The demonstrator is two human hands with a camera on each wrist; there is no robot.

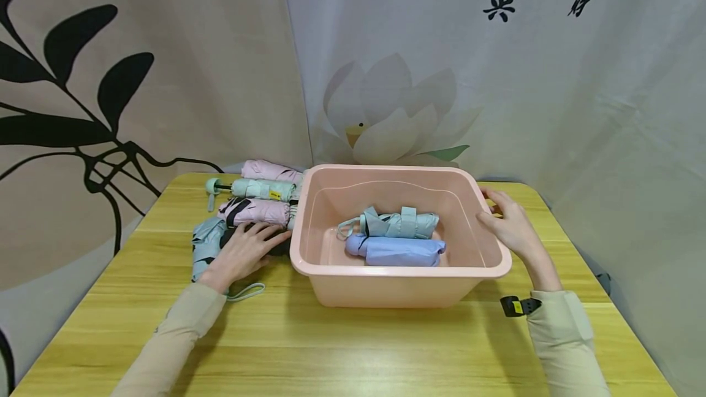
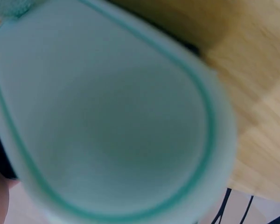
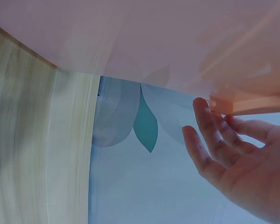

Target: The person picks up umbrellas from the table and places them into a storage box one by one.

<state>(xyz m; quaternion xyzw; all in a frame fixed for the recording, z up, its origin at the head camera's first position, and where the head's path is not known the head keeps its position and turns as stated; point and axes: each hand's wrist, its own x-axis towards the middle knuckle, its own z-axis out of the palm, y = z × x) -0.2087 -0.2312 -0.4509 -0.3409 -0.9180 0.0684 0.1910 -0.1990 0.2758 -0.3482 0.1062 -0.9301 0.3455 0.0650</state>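
A pink plastic basin (image 1: 380,290) stands mid-table. Inside it lie a pale teal folded umbrella (image 1: 408,225) with a wrist loop and a periwinkle blue one (image 1: 405,252). My left hand (image 1: 245,253) rests over a black folded umbrella (image 1: 282,247) left of the basin, fingers spread across it. A pale teal umbrella (image 1: 206,244) lies under that wrist. The smooth pale aqua end of an umbrella (image 2: 116,121) fills most of the left wrist view. At the basin's right rim, my right hand (image 1: 510,225) holds the edge, thumb over the inner side and fingers (image 3: 207,126) outside.
Farther back on the left lie a pink and black umbrella (image 1: 259,210), a mint umbrella (image 1: 265,189) with its handle pointing left, and a pink umbrella (image 1: 270,170). A printed curtain (image 1: 220,78) hangs behind the wooden table (image 1: 353,354).
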